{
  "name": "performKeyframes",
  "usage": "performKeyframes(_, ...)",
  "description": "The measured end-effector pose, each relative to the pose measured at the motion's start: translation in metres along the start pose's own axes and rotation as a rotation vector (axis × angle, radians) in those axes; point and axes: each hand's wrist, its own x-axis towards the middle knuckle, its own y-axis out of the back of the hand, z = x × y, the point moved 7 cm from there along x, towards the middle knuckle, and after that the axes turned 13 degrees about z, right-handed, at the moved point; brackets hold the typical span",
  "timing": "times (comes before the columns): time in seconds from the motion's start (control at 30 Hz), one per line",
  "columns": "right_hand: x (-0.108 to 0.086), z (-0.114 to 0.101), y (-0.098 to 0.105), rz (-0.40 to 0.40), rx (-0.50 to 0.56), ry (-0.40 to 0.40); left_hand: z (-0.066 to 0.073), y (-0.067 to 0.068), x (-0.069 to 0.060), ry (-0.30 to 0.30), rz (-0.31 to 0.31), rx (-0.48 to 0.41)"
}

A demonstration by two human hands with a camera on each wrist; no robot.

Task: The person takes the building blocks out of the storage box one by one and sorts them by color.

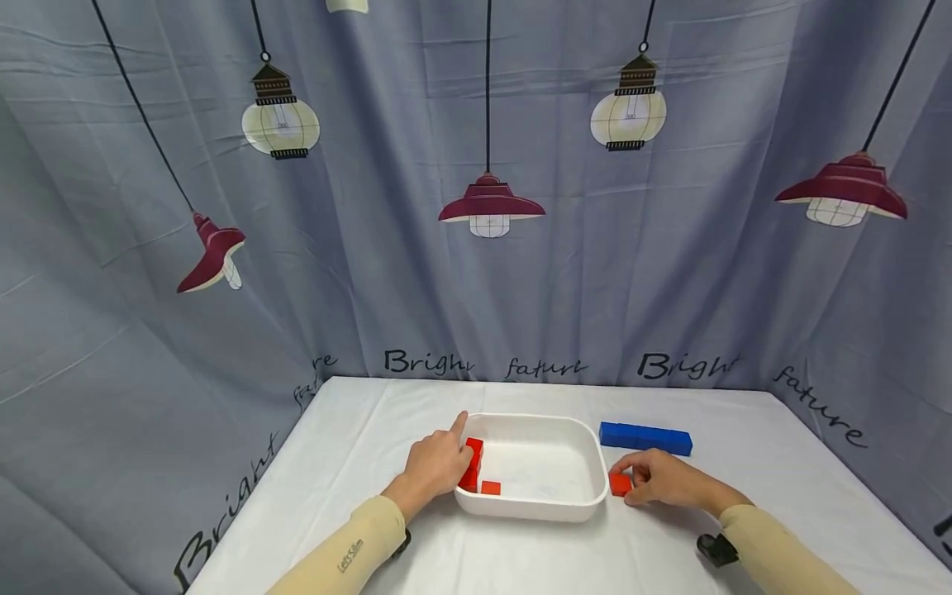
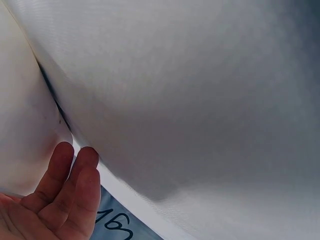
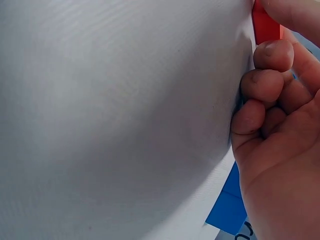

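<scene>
A white rectangular tray stands on the table. At its left rim my left hand holds the wall, thumb over the rim and index finger stretched along it. Other fingers of the left hand lie against the tray's outside. Inside, by the left wall, are stacked or adjoining red blocks and a small red block. Just outside the right wall, my right hand pinches a red block between thumb and forefinger. In the right wrist view, the red block shows partly; the remaining fingers curl inward.
Behind the right hand lies a long blue bar of joined blocks, close to the tray's right back corner. White cloth covers the table. A grey curtain with printed lamps hangs along the back and sides.
</scene>
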Motion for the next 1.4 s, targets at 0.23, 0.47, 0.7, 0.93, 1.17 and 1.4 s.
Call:
performKeyframes(0.23,0.003,0.0,0.004,-0.003,0.008,-0.019,0.002,0.003,0.005,0.007,-0.002,-0.008)
performKeyframes(0.47,0.003,-0.004,0.008,-0.009,-0.019,-0.021,0.003,0.002,0.005,0.023,-0.015,-0.023)
performKeyframes(0.7,0.005,-0.015,0.021,0.01,-0.055,-0.035,0.003,-0.001,0.009,0.022,-0.012,-0.019)
performKeyframes(0.93,0.014,-0.043,0.034,0.031,-0.068,-0.012,0.001,0.0,0.007,0.015,-0.023,-0.017)
performKeyframes(1.17,0.024,-0.084,0.04,0.027,-0.03,0.092,-0.004,0.007,0.003,0.024,0.009,-0.007)
performKeyframes(1.4,0.027,-0.099,0.041,0.003,-0.03,0.135,0.001,0.001,0.001,0.018,-0.021,-0.027)
